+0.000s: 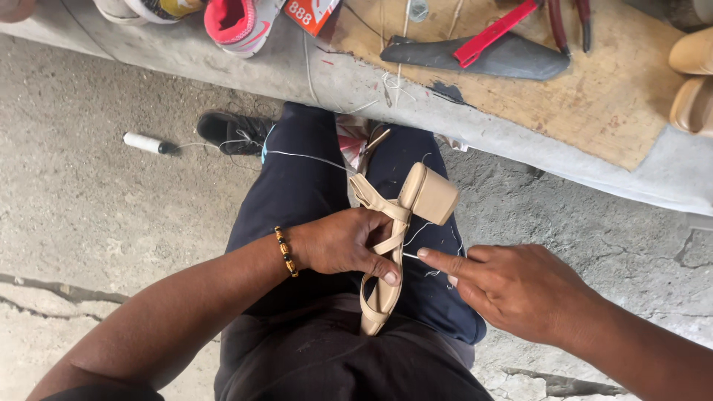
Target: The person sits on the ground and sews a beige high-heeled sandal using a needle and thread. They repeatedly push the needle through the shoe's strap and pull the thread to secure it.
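On the person's lap, the left hand [345,245] closes around a beige block-heeled sandal [397,238], thumb pressed on its straps. The right hand [512,286] pinches a thin needle [411,256] at the sandal's side, forefinger extended. White thread [308,157] runs from the shoe to a spool [145,142] on the rough concrete floor, so stitching looks underway, not finished. Farther off, a worn board [594,96] carries a dark rubber sole piece [512,59] and red-handled pliers [494,31]; colourful sneakers [238,22] sit alongside.

A red-handled tool [496,31] lies on the bench beside a dark sole piece [512,61]; a black shoe [234,132] sits below.
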